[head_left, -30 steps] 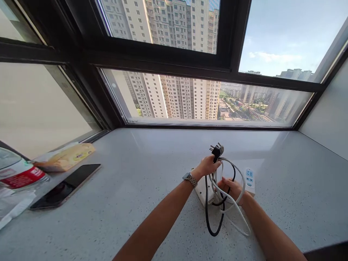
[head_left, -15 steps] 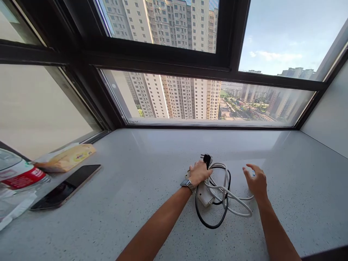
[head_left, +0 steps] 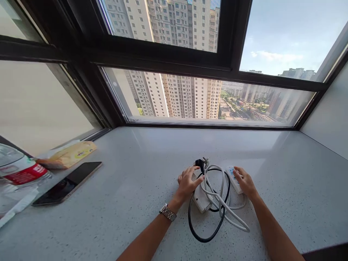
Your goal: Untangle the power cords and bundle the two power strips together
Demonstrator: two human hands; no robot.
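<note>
My left hand [head_left: 187, 183] straddles the upper end of a white power strip [head_left: 201, 200], thumb on one side and fingers on the other. A black plug [head_left: 199, 165] and a grey-white plug [head_left: 206, 162] lie just above that thumb. Its black cord [head_left: 199, 240] and a white cord [head_left: 236, 217] loop loosely to the right. My right hand [head_left: 245, 182] has its thumb and fingers around a second white power strip with blue sockets [head_left: 235, 181], at the right of the cords. Part of that strip is hidden behind the fingers.
Everything rests on a speckled white windowsill [head_left: 130, 203]. At the left lie a phone [head_left: 67, 183], a yellow tissue pack [head_left: 70, 154] and a clear bottle with a red label [head_left: 25, 174]. Dark window frames [head_left: 163, 58] rise behind the sill.
My left hand has shifted left and nearer to me, and the plugs, cords and left strip moved with it. My right hand has moved left onto the blue-socketed strip, which now shows more.
</note>
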